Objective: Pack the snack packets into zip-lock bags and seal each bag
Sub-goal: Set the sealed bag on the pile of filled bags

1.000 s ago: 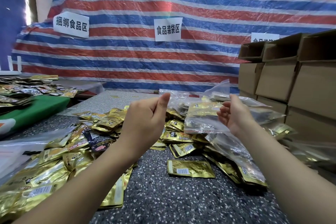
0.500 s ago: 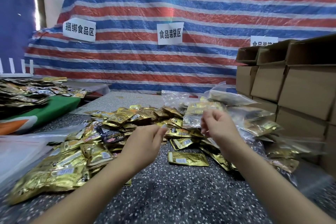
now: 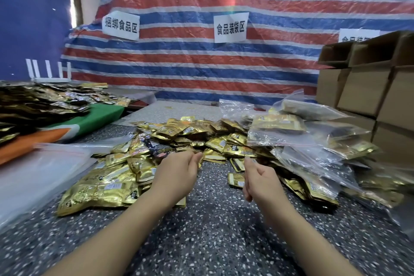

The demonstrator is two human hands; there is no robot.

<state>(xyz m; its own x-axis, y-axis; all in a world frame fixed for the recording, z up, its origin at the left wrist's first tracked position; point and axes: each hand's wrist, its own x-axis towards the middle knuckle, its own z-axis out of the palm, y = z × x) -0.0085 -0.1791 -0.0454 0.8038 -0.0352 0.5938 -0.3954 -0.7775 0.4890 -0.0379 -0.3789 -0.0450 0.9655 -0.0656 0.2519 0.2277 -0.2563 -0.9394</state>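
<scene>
Snack packets (image 3: 139,163) in gold foil lie heaped across the speckled table (image 3: 201,242), and that heap serves as the landmark for everything else. Far left of the heap, a second spread of dark and gold packets (image 3: 40,101) covers a green and orange cloth (image 3: 98,116), with a white router (image 3: 48,74) standing behind it. Just left of the heap, partly overlapping its edge, sits a stack of empty zip-lock bags (image 3: 38,175) with a red seal line. The left hand (image 3: 177,175) hovers over the near edge of the heap, fingers curled loosely toward the packets; whether they pinch a packet cannot be told, as the fingertips are blurred. The right hand (image 3: 259,178) hangs beside it, just in front of the heap's near right edge, fingers loosely curled and holding nothing, the two hands close but apart. Right of the heap, filled zip-lock bags (image 3: 291,132) holding gold packets are piled on one another. Farther right of the heap, brown cardboard boxes (image 3: 367,94) are stacked in rows. Behind the heap hangs a red, white and blue striped tarp (image 3: 201,67) bearing white paper signs (image 3: 230,27) printed with black characters.
</scene>
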